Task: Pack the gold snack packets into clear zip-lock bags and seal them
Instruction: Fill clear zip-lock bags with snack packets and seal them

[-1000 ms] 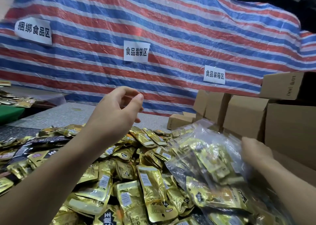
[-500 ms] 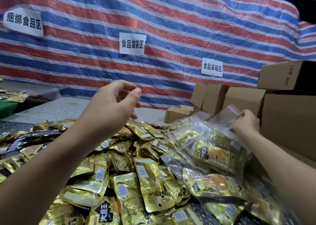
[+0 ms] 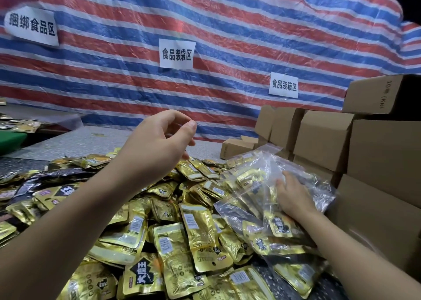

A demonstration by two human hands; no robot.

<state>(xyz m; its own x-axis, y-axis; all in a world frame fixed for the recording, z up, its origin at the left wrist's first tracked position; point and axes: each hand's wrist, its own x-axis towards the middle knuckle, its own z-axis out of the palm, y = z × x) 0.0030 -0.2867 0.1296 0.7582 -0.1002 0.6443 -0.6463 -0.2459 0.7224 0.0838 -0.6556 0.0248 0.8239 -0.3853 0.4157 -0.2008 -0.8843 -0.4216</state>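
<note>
Gold snack packets point(image 3: 196, 238) heap the counter point(image 3: 68, 143). Right hand point(image 3: 293, 197) lies flat-fingered on the filled zip-lock bag point(image 3: 273, 185), lower right; left hand point(image 3: 159, 149) hovers at centre, grip loosely curled, empty.

My view is evenly lit from above, a bit dim at the top right corner. The gold snack packets point(image 3: 196, 236) give strong glare. Edges bend from the wide lens; near forearms look soft.
</note>
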